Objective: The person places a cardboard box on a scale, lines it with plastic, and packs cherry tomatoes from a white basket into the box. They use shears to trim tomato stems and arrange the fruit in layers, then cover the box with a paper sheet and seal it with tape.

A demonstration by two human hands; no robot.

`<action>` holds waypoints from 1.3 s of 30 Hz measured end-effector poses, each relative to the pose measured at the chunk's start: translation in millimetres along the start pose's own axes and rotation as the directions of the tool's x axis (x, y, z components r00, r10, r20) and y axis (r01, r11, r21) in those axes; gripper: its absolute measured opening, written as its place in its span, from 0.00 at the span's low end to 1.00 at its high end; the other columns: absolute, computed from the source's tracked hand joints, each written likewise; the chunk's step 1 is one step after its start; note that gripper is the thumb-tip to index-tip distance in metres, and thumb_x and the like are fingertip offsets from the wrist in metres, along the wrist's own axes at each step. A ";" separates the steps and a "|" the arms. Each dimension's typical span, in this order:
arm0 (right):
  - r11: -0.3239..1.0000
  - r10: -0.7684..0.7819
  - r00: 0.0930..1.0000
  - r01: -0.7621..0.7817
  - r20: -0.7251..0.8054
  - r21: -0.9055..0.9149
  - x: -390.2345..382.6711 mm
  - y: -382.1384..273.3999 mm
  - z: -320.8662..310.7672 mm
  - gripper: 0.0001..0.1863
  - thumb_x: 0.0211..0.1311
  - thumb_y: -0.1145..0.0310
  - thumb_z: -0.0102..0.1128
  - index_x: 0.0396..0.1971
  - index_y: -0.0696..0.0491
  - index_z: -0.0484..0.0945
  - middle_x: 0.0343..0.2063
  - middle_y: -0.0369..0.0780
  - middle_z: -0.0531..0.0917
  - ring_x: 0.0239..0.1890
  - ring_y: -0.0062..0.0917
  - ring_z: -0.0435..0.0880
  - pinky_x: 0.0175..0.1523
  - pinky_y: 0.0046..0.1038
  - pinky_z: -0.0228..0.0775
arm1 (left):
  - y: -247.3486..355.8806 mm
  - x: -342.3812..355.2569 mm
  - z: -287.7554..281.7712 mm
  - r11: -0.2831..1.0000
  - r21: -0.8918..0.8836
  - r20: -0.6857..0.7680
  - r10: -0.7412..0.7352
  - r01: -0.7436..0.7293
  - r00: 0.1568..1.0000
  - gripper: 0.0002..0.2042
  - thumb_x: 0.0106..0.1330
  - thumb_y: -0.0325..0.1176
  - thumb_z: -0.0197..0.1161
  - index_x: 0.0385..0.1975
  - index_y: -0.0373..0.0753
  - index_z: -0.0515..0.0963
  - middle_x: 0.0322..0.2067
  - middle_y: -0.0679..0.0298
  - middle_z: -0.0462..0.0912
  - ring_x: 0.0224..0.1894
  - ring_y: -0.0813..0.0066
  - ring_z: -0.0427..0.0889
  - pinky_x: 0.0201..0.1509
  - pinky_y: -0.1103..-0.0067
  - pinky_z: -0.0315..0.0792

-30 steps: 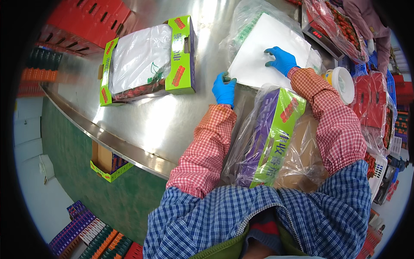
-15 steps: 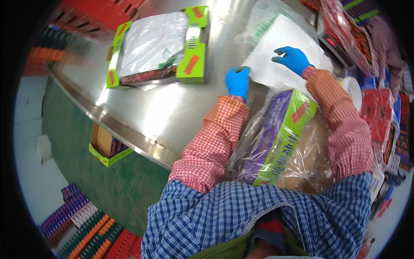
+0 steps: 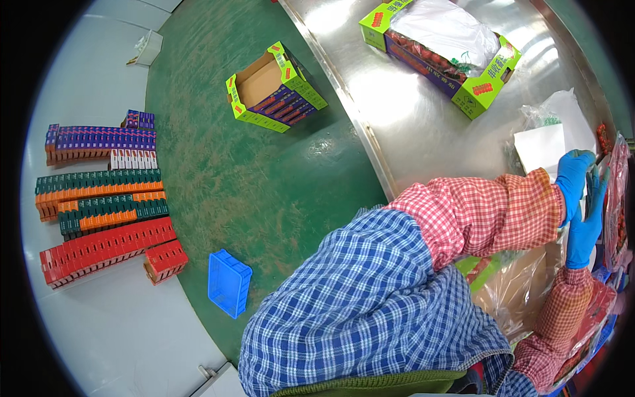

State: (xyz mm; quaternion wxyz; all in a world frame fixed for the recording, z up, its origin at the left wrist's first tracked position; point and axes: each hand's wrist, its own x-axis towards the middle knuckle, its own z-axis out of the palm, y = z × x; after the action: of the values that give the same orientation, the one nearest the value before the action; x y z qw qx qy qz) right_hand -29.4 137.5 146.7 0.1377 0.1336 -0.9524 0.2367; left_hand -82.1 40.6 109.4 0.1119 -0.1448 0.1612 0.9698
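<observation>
Diagonally, the near edge of the steel table (image 3: 423,135) runs down from the top of the view to the left sleeve (image 3: 489,215), with green floor (image 3: 311,178) beyond it. On the table, shiny steel stretches between that edge, the fruit box (image 3: 486,89) and the sleeve, giving the left arm open room on its outer side. To the right the space is tight: a wrapped red pack (image 3: 618,192) stands close beside the hands, and a box in clear plastic (image 3: 519,288) lies between the two forearms.

The white sheet (image 3: 539,149) lies on the table just left of the left hand (image 3: 571,182), partly over a clear plastic bag (image 3: 552,118). The left hand's fingers point toward the right side of the view; whether they grip anything, I cannot tell. The right hand (image 3: 587,225) is close beside it, fingers stretched out and parted from the thumb, on the far side of the left hand from the sheet. Well apart, on the floor, are a stack of boxes (image 3: 278,92) and a blue crate (image 3: 228,283).
</observation>
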 end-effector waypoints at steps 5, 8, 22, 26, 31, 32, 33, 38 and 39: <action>0.981 -0.012 1.000 0.007 0.027 0.193 -3.4 17.0 8.0 0.32 0.58 0.72 0.53 0.62 0.51 0.52 0.55 0.44 0.67 0.56 0.34 0.67 0.59 0.31 0.60 | 29.2 -43.8 28.0 0.986 -0.161 -0.046 0.038 -0.045 0.998 0.08 0.60 0.38 0.52 0.31 0.42 0.72 0.12 0.69 0.65 0.10 0.82 0.60 0.10 0.82 0.55; 0.669 0.268 0.962 -0.228 0.057 0.707 -13.1 53.3 15.7 0.27 0.57 0.75 0.54 0.57 0.55 0.61 0.52 0.43 0.71 0.51 0.29 0.71 0.56 0.28 0.62 | 28.5 -64.3 12.4 0.990 0.144 0.127 -0.010 -0.008 0.992 0.07 0.60 0.36 0.52 0.30 0.40 0.71 0.12 0.69 0.65 0.10 0.83 0.61 0.10 0.83 0.54; 0.940 -0.326 0.834 0.336 -0.445 -0.059 -114.8 16.7 -4.3 0.16 0.57 0.74 0.52 0.46 0.60 0.70 0.46 0.43 0.74 0.48 0.30 0.73 0.54 0.28 0.63 | -36.5 -197.0 0.5 0.938 0.083 0.426 -0.339 0.337 0.839 0.15 0.61 0.39 0.54 0.45 0.41 0.65 0.15 0.75 0.58 0.14 0.86 0.54 0.15 0.84 0.54; 0.929 -0.334 0.845 0.370 -0.418 0.005 -118.5 35.7 -22.9 0.14 0.57 0.73 0.52 0.43 0.61 0.72 0.44 0.43 0.75 0.48 0.31 0.73 0.54 0.29 0.64 | -18.2 -205.9 -47.5 0.941 0.230 0.418 -0.326 0.248 0.848 0.15 0.61 0.38 0.53 0.44 0.38 0.67 0.16 0.73 0.62 0.14 0.86 0.57 0.16 0.84 0.57; 0.829 -0.487 0.869 0.493 0.091 -0.266 -136.5 82.7 -29.9 0.05 0.51 0.80 0.49 0.27 0.54 0.70 0.54 0.42 0.70 0.58 0.39 0.66 0.59 0.31 0.60 | 66.1 -204.1 -63.8 0.804 0.559 0.412 -0.059 -0.201 0.909 0.11 0.59 0.36 0.53 0.36 0.37 0.72 0.17 0.65 0.73 0.21 0.80 0.73 0.20 0.81 0.66; 0.839 -0.398 0.890 0.451 0.220 -0.306 -140.9 89.6 -30.4 0.05 0.51 0.81 0.48 0.26 0.54 0.67 0.56 0.42 0.68 0.60 0.38 0.63 0.59 0.30 0.60 | 76.9 -189.6 -57.8 0.695 0.629 0.479 0.005 -0.347 0.878 0.11 0.58 0.37 0.53 0.36 0.38 0.74 0.18 0.64 0.76 0.23 0.77 0.76 0.22 0.79 0.68; 0.905 -0.237 0.926 0.321 0.295 -0.279 -142.9 95.1 -28.3 0.06 0.52 0.80 0.47 0.31 0.54 0.69 0.57 0.42 0.67 0.60 0.37 0.62 0.59 0.30 0.59 | 80.6 -169.2 -52.0 0.470 0.587 0.710 0.092 -0.659 0.699 0.14 0.58 0.42 0.53 0.37 0.41 0.75 0.23 0.63 0.78 0.28 0.73 0.77 0.30 0.73 0.69; 0.989 0.136 0.875 -0.091 0.465 -0.118 -148.3 105.4 -22.9 0.19 0.59 0.73 0.43 0.52 0.51 0.68 0.59 0.45 0.63 0.61 0.37 0.61 0.60 0.29 0.57 | 36.9 -40.3 -87.8 -0.611 0.153 0.698 -0.490 -0.777 0.523 0.37 0.52 0.70 0.37 0.60 0.56 0.59 0.64 0.58 0.49 0.66 0.47 0.41 0.62 0.45 0.35; 0.985 0.140 0.861 -0.070 0.489 -0.159 -150.0 104.5 -22.1 0.21 0.60 0.71 0.42 0.55 0.51 0.65 0.59 0.45 0.62 0.60 0.37 0.61 0.60 0.29 0.57 | 30.4 -18.5 -117.0 -0.576 0.114 0.713 -0.520 -0.810 0.470 0.37 0.50 0.67 0.45 0.60 0.56 0.58 0.63 0.54 0.51 0.65 0.46 0.43 0.62 0.48 0.37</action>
State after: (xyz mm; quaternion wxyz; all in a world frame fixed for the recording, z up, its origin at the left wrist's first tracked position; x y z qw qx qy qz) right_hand 80.5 265.7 73.4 -0.1170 0.1282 -0.9753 0.1363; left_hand -44.3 -31.0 17.7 -0.1022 0.5017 0.8401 0.1791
